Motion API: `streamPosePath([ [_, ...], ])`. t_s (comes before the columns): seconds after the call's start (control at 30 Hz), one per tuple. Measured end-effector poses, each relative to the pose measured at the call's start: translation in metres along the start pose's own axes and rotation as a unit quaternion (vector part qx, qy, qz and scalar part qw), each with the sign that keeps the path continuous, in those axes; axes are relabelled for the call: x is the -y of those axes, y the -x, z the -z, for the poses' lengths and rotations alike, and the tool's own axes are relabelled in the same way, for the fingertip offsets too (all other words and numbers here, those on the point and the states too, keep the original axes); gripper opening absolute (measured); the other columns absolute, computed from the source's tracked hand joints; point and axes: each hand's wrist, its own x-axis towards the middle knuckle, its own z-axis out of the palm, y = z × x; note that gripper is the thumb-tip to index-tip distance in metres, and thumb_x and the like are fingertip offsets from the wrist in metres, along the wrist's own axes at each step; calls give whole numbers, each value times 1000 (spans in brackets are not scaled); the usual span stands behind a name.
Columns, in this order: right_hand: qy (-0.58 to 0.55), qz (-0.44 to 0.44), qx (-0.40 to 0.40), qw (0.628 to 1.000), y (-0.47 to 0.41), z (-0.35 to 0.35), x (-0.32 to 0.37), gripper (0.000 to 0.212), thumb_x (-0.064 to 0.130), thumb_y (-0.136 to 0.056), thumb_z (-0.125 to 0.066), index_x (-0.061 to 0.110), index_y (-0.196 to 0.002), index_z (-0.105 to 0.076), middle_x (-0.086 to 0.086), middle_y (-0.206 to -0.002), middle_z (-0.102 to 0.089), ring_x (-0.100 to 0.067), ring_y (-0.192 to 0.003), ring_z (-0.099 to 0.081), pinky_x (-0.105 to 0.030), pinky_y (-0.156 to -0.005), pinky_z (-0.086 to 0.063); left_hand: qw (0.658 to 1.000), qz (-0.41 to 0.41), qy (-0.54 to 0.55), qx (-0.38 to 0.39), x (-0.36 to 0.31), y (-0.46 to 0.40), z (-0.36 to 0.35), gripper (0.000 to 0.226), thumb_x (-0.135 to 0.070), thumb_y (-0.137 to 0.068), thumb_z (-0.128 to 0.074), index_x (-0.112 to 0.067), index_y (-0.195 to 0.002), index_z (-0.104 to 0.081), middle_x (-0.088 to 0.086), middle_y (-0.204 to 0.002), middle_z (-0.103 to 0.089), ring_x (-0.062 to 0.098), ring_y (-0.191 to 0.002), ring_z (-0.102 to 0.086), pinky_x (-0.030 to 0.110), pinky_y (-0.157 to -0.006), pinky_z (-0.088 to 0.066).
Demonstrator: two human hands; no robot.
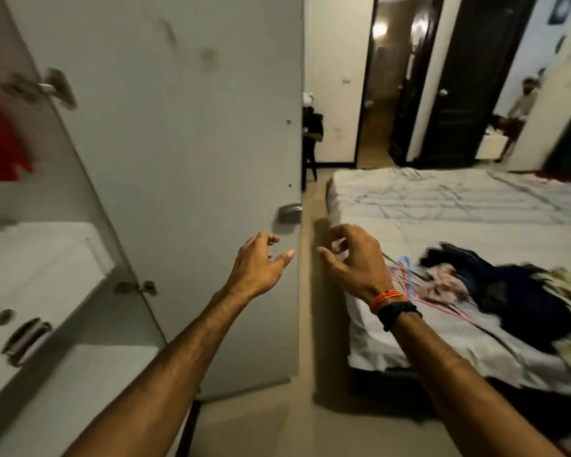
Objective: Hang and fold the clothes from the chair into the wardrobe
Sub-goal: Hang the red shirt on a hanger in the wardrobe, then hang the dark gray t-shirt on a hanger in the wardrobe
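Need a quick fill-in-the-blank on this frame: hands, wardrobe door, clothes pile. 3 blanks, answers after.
1. Both hands hold ____.
2. The clothes pile lies on the ____.
3. The wardrobe door stands ____.
4. The orange and black bands are on the ____ wrist.

Missing words: nothing; bed; open; right

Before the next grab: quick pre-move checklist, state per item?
1. Left hand free: ok, fingers loosely curled, holding nothing.
2. Right hand free: ok, holding nothing.
3. Wardrobe door open: ok, swung out between the hands and the interior.
4. Clothes pile accessible: ok, lying on the bed, right of the right hand.
5. Hangers available: ok, beside the pile.
6. Free rail space inside the wardrobe: cannot tell, only a red garment shows.
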Motion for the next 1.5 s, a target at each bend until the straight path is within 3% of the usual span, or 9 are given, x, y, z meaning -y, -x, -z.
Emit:
streamPosePath([
  [0.17, 6, -135, 25, 990, 64, 37, -121, 25, 24, -82, -73, 11, -102, -65, -3, -98, -65, -20, -77, -62, -43, -79, -52, 994, 11, 3, 110, -29, 8, -138, 49, -40, -89, -68, -14, -128, -55, 6, -134, -58, 20, -110, -63, 33, -93, -52],
  [0.3, 14, -238, 20, 971, 96, 55, -199, 25, 25, -86, -72, 13, -106, -64, 0, -101, -65, -13, -73, -60, -32, -75, -51, 982, 4, -5, 188, -41, -3, -229, 45, -36, -88, -70, -12, -124, -57, 6, -127, -62, 18, -101, -66, 21, -81, -44],
  [0.4, 37, -307, 38, 950, 109, 65, -263, 27, 28, -88, -70, 15, -110, -63, -1, -107, -65, -11, -78, -61, -27, -75, -50, 971, 3, 0, 240, -47, -27, -298, 44, -34, -88, -70, -11, -124, -58, 7, -125, -63, 19, -101, -65, 21, -82, -45],
  [0.53, 65, -372, 34, 925, 105, 77, -323, 29, 29, -89, -70, 15, -113, -62, -1, -109, -64, -10, -81, -60, -24, -75, -48, 955, 7, 26, 296, -62, -67, -367, 45, -34, -91, -68, -11, -128, -55, 6, -134, -58, 21, -110, -62, 35, -93, -52],
  [0.83, 72, -491, -24, 868, 73, 90, -423, 30, 26, -88, -71, 12, -113, -62, 2, -105, -64, -9, -79, -60, -24, -75, -49, 910, -21, 14, 413, -106, -156, -488, 42, -34, -92, -66, -9, -125, -57, 6, -127, -62, 20, -113, -57, 27, -91, -43],
  [0.97, 58, -527, -42, 847, 67, 95, -469, 28, 23, -88, -71, 11, -112, -63, 2, -101, -65, -14, -80, -63, -30, -81, -53, 900, -16, -6, 436, -113, -184, -534, 41, -34, -91, -67, -10, -123, -58, 6, -125, -63, 21, -113, -59, 33, -97, -47],
  [1.17, 21, -562, -48, 826, 48, 112, -557, 25, 23, -89, -70, 13, -111, -63, 5, -96, -66, -12, -77, -62, -28, -80, -52, 895, 1, -30, 444, -134, -225, -601, 40, -31, -91, -69, -9, -123, -59, 6, -124, -65, 22, -115, -59, 31, -97, -44],
  [1.37, -11, -561, 8, 828, 15, 123, -633, 18, 20, -90, -65, 13, -106, -65, -2, -100, -70, -19, -87, -65, -32, -85, -53, 896, 65, -57, 436, -154, -255, -647, 38, -29, -92, -67, -11, -123, -57, 5, -124, -62, 20, -113, -57, 31, -96, -43],
  [1.5, -30, -564, 55, 823, -5, 116, -676, 17, 18, -90, -64, 13, -106, -65, -2, -102, -70, -22, -91, -66, -38, -89, -54, 891, 100, -57, 439, -154, -275, -677, 34, -27, -92, -67, -11, -121, -58, 1, -113, -61, 16, -101, -54, 25, -86, -39],
])
